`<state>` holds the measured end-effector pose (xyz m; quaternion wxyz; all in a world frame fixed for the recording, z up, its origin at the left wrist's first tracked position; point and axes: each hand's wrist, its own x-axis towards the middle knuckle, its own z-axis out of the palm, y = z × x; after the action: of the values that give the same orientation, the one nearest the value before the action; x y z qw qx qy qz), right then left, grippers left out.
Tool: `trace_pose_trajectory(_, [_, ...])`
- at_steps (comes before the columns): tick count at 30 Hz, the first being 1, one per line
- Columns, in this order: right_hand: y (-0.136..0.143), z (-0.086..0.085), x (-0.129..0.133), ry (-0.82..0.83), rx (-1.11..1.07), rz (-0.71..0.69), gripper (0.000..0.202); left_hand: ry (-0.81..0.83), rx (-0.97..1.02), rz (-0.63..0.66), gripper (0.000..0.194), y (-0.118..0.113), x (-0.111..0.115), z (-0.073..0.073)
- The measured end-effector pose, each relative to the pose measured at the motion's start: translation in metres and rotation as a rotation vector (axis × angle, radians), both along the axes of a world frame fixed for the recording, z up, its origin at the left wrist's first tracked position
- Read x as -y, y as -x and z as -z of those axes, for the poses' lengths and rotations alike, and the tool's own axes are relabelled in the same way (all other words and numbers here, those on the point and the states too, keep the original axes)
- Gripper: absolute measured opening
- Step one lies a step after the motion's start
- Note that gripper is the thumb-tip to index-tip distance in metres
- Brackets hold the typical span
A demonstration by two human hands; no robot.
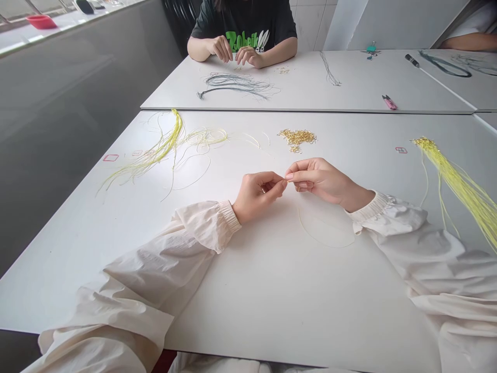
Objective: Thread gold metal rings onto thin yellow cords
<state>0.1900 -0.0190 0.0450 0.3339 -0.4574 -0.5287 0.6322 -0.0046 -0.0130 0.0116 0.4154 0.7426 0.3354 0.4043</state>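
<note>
Hands (259, 196) (324, 180) pinch pale thread (302, 224) that curves below them.

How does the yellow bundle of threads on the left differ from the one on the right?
The left bundle curls and splays loosely, while the right bundle runs fairly straight. The left bundle shows whole; the right bundle runs out of the picture. Both are yellow and lie on the white table.

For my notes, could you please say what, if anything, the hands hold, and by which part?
Left hand and right hand apparently pinch a thread; exact part unclear.
</note>
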Motion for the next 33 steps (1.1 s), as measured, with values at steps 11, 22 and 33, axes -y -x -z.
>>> trace_pose_trajectory(11, [-0.001,0.008,0.001,0.059,-0.076,-0.026,0.020,-0.002,0.039,-0.067,0.024,-0.002,0.002,-0.004])
trace_pose_trajectory(22, [0.024,0.012,0.021,-0.276,-0.021,0.203,0.016,0.048,0.124,-0.169,0.021,-0.003,-0.009,-0.005])
trace_pose_trajectory(33, [0.026,0.014,0.022,-0.302,0.016,0.270,0.023,0.033,0.081,-0.132,0.024,-0.004,-0.006,-0.008])
